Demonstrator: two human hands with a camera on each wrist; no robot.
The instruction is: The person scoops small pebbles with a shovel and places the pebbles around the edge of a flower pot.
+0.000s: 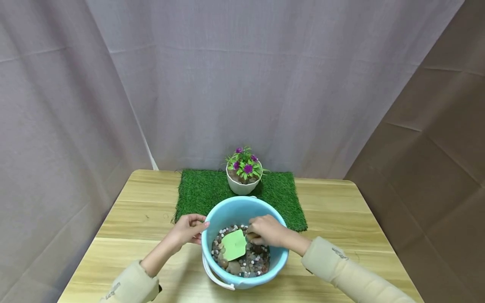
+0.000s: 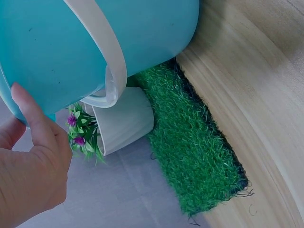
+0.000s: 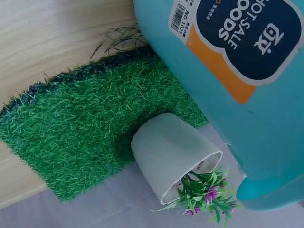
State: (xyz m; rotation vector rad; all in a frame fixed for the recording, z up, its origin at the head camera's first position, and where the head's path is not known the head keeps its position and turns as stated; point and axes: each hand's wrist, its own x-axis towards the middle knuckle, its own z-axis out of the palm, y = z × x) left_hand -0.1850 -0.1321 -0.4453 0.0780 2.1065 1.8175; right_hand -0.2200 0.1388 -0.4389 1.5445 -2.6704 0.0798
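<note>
A light blue bucket (image 1: 242,203) stands on the table with multicoloured pebbles (image 1: 250,263) inside. My left hand (image 1: 189,229) grips the bucket's left rim, thumb and fingers on either side of the wall. In the left wrist view, the left hand (image 2: 35,161) pinches that rim. Inside the bucket, my right hand (image 1: 267,230) has its fingers curled at the right end of a light green shovel (image 1: 234,245), holding it. The shovel's flat blade lies over the pebbles; its handle is hidden by the hand. The right wrist view shows only the bucket's labelled outside (image 3: 237,123).
Behind the bucket, a white flowerpot (image 1: 243,187) with purple flowers (image 1: 248,168) stands on a green artificial turf mat (image 1: 204,189). The bucket's white handle (image 1: 216,277) hangs down at its front left. Grey curtains (image 1: 242,84) rise behind the wooden table (image 1: 144,219).
</note>
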